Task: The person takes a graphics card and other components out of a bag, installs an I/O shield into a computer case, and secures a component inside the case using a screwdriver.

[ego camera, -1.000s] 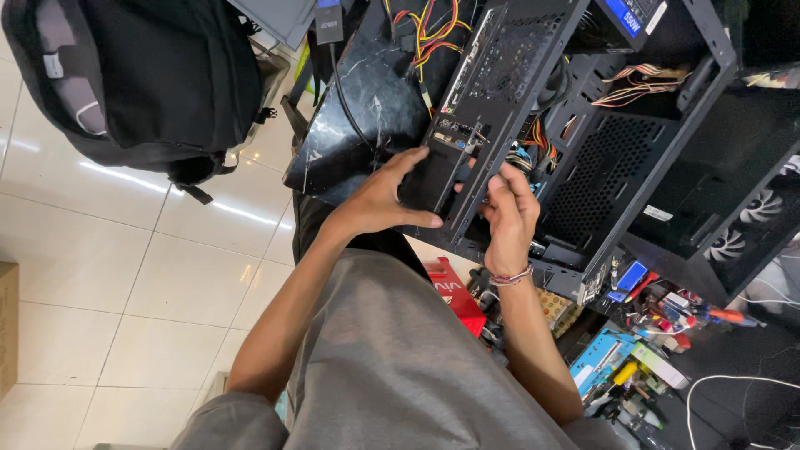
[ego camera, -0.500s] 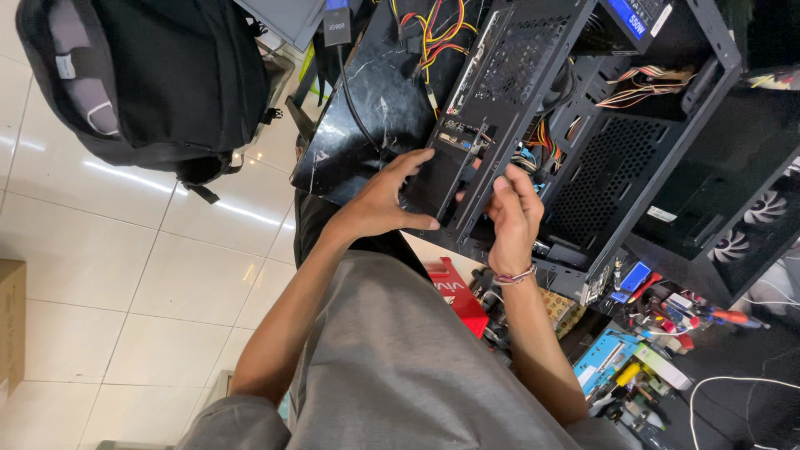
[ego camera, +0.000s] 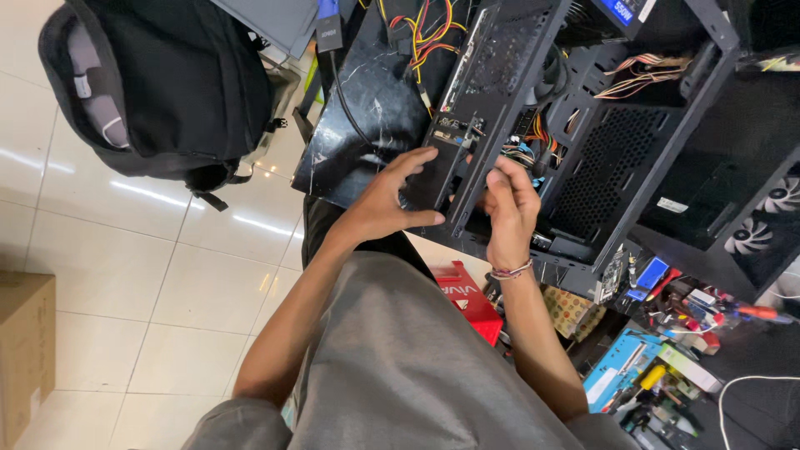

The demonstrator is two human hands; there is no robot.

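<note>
A black computer case (ego camera: 600,150) lies open in front of me, with coloured cables and a perforated panel inside. My left hand (ego camera: 387,204) grips the lower end of the case's black back panel (ego camera: 492,92) from outside, thumb under and fingers over it. My right hand (ego camera: 510,208) reaches into the case just behind that panel, fingers curled close together; what they pinch is hidden. A beaded bracelet sits on my right wrist.
A black backpack (ego camera: 167,83) hangs at the upper left above a white tiled floor. A black marbled board (ego camera: 367,117) lies beside the case. A red box (ego camera: 467,296), tools and small parts (ego camera: 658,367) crowd the lower right. A cardboard box (ego camera: 25,350) stands at the left edge.
My left hand has shifted a little along the back panel and spread its fingers. My right hand has moved up, closer into the case opening.
</note>
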